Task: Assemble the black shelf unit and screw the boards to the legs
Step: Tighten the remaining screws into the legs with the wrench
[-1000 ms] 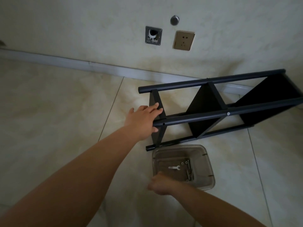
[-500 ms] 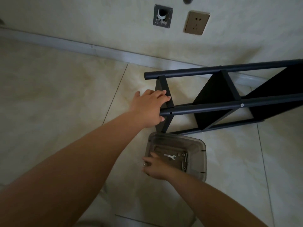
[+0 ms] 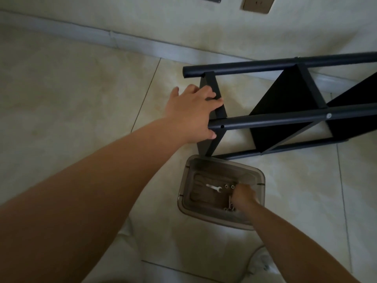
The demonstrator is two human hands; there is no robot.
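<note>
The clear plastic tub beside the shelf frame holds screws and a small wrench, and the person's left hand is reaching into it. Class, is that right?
Not quite. The head view shows the right hand reaching into the tub; the left hand holds the shelf frame. The screws and wrench are indeed inside.

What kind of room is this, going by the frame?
Probably a bare indoor room in a home: glossy tiled floor, pale wall with a baseboard and a wall socket. The black shelf unit lies on its side by the wall.

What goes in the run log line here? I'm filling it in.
left hand: grips shelf unit | right hand: in parts tub, at screws
</note>
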